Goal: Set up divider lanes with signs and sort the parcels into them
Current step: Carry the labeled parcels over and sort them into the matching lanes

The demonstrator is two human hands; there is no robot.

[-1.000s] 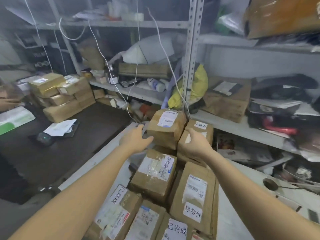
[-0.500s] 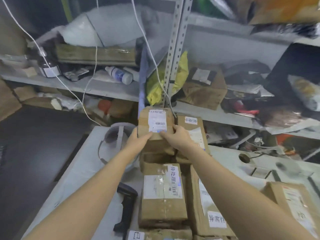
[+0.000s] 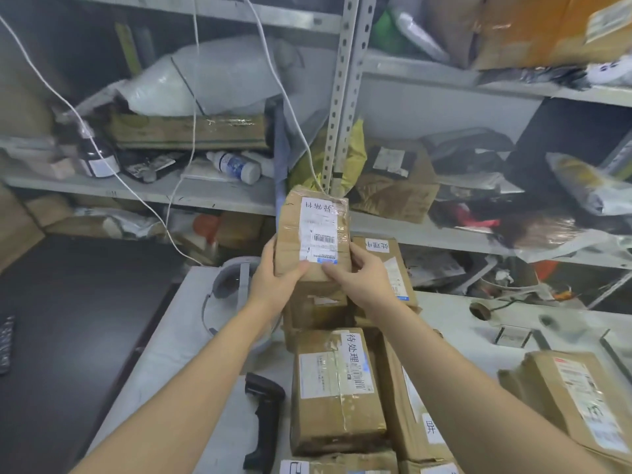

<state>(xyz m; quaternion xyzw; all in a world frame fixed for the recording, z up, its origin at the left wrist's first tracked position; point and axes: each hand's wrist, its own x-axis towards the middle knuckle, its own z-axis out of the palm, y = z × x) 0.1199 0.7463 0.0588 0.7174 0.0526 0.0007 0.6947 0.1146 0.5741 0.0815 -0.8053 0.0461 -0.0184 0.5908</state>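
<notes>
We hold one taped parcel (image 3: 313, 234) upright off the pale surface (image 3: 455, 319), left hand (image 3: 273, 280) and right hand (image 3: 360, 283) both curled round its lower end, above rows of labelled parcels (image 3: 337, 388) beside a black scanner (image 3: 261, 422), cluttered metal shelves (image 3: 143, 193) behind.

Illumination is moderate, cool and diffuse, with no source in view: the left hand (image 3: 273, 280), the right hand (image 3: 360, 285) and the held parcel (image 3: 290, 230) between them are evenly lit, and its taped label (image 3: 319, 230) returns a faint glare. Deep shadow fills the shelf recesses (image 3: 68, 63) above the hands and the dark surface (image 3: 68, 302) far left of the left hand. Detail is sharpest at the hands, soft blur smears the shelf clutter (image 3: 513, 206) right of the right hand, and wide-angle distortion tilts the shelf upright (image 3: 342, 97) above the hands and stretches both forearms (image 3: 191, 388) toward the lower corners.
</notes>
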